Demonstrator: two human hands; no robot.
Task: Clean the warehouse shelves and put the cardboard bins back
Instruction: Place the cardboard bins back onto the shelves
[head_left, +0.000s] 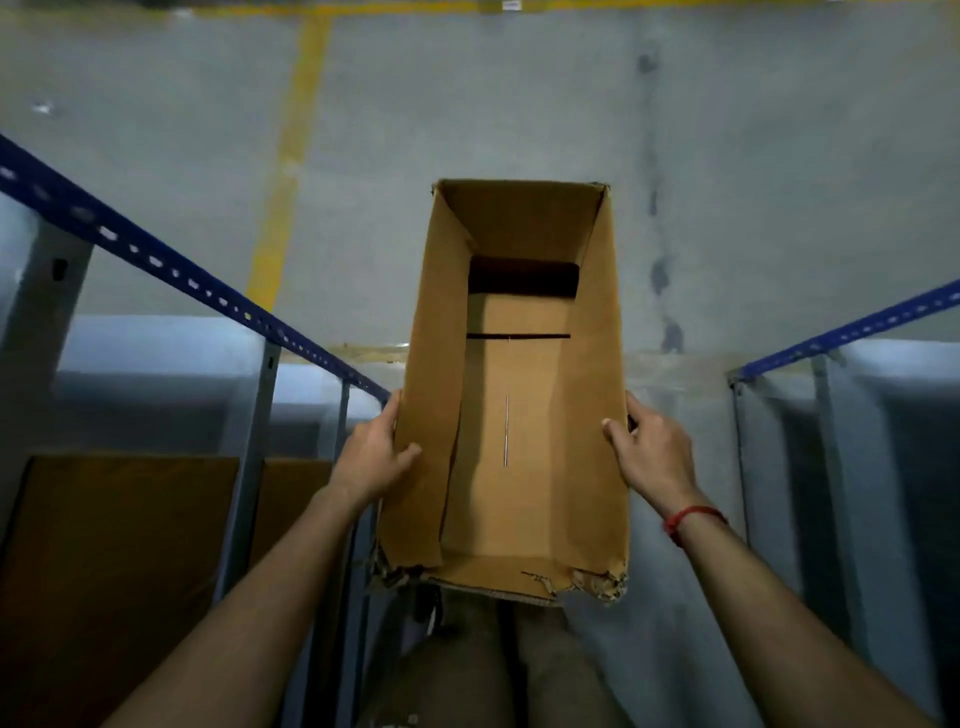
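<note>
Both hands, left (375, 451) and right (655, 448), clamp curled fingers (615, 435) on the empty cardboard bin's (519, 395) side walls.

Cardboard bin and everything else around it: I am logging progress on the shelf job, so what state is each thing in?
Cardboard bin: open-topped, empty, near rim torn, held up.
Left hand: gripping the bin's left wall.
Right hand: gripping its right wall.
Shelf racks: flanking the aisle.

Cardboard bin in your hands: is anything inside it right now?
The cardboard bin looks empty: only bare bottom flaps with a dark gap at the far end. The left hand and right hand grip its long walls. The floor under it is hidden.
</note>
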